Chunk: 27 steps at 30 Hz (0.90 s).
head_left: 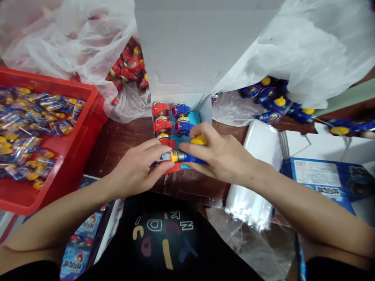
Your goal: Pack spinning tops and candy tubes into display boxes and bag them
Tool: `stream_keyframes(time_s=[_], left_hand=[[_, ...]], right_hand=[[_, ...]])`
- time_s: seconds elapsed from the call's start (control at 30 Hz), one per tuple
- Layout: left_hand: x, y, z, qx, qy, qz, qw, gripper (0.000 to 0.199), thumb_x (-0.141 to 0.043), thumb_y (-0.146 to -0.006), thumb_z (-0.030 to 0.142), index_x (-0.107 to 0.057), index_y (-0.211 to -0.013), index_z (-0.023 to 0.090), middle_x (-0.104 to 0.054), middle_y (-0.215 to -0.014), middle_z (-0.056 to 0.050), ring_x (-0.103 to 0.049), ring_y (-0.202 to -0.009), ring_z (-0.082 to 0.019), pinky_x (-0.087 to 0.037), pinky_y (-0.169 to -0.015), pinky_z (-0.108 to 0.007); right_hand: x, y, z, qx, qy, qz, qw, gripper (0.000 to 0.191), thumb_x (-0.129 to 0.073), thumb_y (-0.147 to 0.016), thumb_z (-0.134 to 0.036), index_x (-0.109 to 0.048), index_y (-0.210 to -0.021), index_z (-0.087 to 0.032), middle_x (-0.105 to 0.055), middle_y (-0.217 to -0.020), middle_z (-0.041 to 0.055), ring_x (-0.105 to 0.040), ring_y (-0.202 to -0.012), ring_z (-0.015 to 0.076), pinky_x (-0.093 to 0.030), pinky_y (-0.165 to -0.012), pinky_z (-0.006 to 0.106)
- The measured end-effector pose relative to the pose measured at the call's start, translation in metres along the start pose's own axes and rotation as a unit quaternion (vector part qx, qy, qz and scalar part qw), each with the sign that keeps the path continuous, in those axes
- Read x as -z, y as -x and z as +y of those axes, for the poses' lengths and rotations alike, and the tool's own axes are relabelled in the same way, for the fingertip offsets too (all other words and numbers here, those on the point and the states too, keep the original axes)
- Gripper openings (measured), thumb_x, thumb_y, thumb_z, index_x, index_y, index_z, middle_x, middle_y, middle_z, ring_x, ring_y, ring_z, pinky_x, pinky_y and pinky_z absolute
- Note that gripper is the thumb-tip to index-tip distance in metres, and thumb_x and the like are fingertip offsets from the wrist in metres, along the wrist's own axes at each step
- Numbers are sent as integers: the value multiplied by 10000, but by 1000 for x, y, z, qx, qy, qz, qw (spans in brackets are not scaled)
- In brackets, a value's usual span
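Observation:
My left hand (140,166) pinches a small printed tube (166,157) with a yellow end. The tube meets the grey collar of a blue toy (191,158) with a yellow part, which my right hand (218,154) grips. Both hands are over the near end of an open white box (206,107) with a light blue bottom. Inside the box, red toys (162,125) stand in a left column and blue toys (183,125) in a column beside them. My hands hide part of the box's near end.
At the left is a red bin (96,101) of small tubes. Plastic bags hold red toys (131,64) behind left and blue toys (269,97) behind right. Clear plastic sleeves (254,175) lie right of the box, near a blue printed carton (325,179).

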State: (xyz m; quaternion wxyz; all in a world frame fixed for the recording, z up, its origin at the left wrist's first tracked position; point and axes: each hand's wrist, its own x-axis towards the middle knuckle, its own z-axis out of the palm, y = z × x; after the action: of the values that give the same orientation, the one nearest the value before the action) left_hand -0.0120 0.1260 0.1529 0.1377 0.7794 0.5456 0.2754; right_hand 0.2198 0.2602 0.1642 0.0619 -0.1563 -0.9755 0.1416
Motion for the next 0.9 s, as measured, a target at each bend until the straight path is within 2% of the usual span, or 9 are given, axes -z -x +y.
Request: stream_keyframes(time_s=[0.07,0.13,0.2,0.3,0.4,0.47,0.57,0.7,0.9], left_hand=[[-4,1,-4,-107,-104,41,988,251,-551,-1081,285,-640,-1283,164,-724,-978,-73,-669,-832,-192,-529,-736,-317],[-4,2,-12,-223,-182,58,956,279,-525,-1078,227,-629,-1332,175,-746,-946,-46,-646,-761,-187,-506,-699,-343],[0,1,-21,-272,-215,71,935,371,-550,-1061,183,-598,-1424,240,-772,-1000,-9,-656,-761,-174,-510,-708,-346],[7,-1,-29,-138,-200,142,960,699,-693,-1024,371,-365,-1642,354,-701,-1376,-57,-700,-1144,-247,-565,-944,-387],[-1,-2,-34,-1,-135,138,981,937,-674,-995,580,-168,-1725,283,-365,-1716,-146,-417,-1553,-358,-435,-1230,-492],[-16,-1,-38,3,-117,64,991,734,-527,-1081,522,-252,-1710,263,-325,-1742,-124,-328,-1612,-336,-314,-1307,-516],[-44,1,-45,16,-119,-4,993,526,-379,-1139,386,-405,-1651,264,-437,-1684,-79,-358,-1604,-273,-235,-1327,-511],[-60,3,-52,32,-122,9,992,504,-391,-1137,357,-453,-1623,241,-456,-1669,-64,-363,-1602,-237,-221,-1332,-479],[-53,5,-54,20,-104,11,994,500,-386,-1141,340,-453,-1622,221,-444,-1677,-57,-360,-1603,-229,-230,-1334,-445]], right_hand=[[1,-2,3,3,-133,-38,990,384,-661,-991,-534,-691,-1226,-233,-616,-1191,110,-610,-862,174,-468,-649,277],[6,-4,7,0,-280,-102,955,380,-735,-946,-536,-682,-1148,-218,-664,-1049,50,-634,-883,168,-534,-769,303],[16,-3,12,-26,-358,-116,926,399,-760,-929,-522,-640,-1153,-215,-686,-984,11,-639,-851,157,-543,-779,301],[38,7,19,-45,-305,25,951,476,-758,-925,-533,-592,-1227,-205,-694,-1099,49,-641,-873,176,-533,-747,319],[53,13,21,-49,-78,88,992,442,-714,-955,-520,-637,-1267,-216,-676,-1258,112,-664,-961,241,-500,-721,354],[49,9,18,-54,70,13,996,388,-699,-964,-498,-681,-1246,-233,-683,-1268,120,-670,-889,249,-422,-630,337],[27,-11,9,-33,175,-107,978,320,-715,-953,-410,-705,-1217,-230,-696,-1243,120,-649,-766,208,-262,-552,303],[1,-33,2,17,184,-170,968,262,-659,-981,-280,-713,-1232,-223,-692,-1260,120,-640,-754,175,-228,-567,306],[6,-42,2,1,181,-221,958,398,-691,-989,-362,-660,-1354,-205,-673,-1302,131,-694,-841,227,-289,-577,311]])
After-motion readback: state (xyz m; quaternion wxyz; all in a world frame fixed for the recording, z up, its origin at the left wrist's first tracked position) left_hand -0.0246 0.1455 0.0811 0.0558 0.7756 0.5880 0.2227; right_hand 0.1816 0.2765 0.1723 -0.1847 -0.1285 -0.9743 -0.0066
